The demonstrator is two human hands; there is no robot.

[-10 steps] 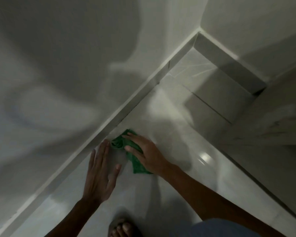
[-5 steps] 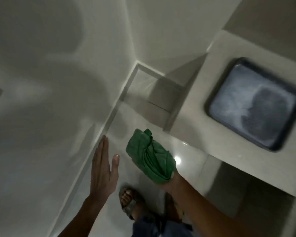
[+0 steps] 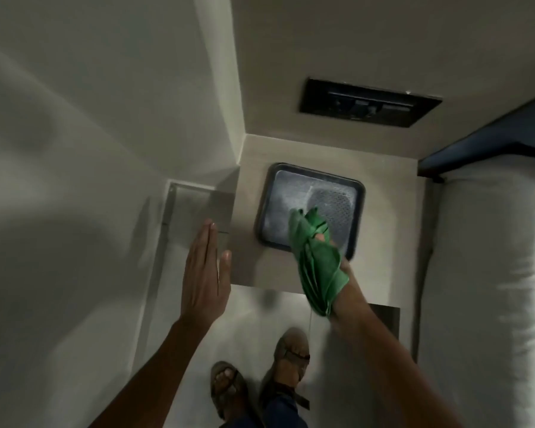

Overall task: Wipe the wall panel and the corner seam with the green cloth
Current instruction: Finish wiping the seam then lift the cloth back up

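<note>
pointing up-left, green cloth, long axis steep

Our left hand was flat and open, fingers together pointing away. Our right hand was raised farther right, fingers curled closed around the green cloth.

The green cloth is soft and all bunched up, with lots of folds. It is up in the air, held in the right hand, and part of it is over the dark tray. One thin thread hangs down from it. The wall panel is pale and smooth (with big grey shadows on it), left of the tray. The corner seam is a thin line going straight up behind the tray.
</note>
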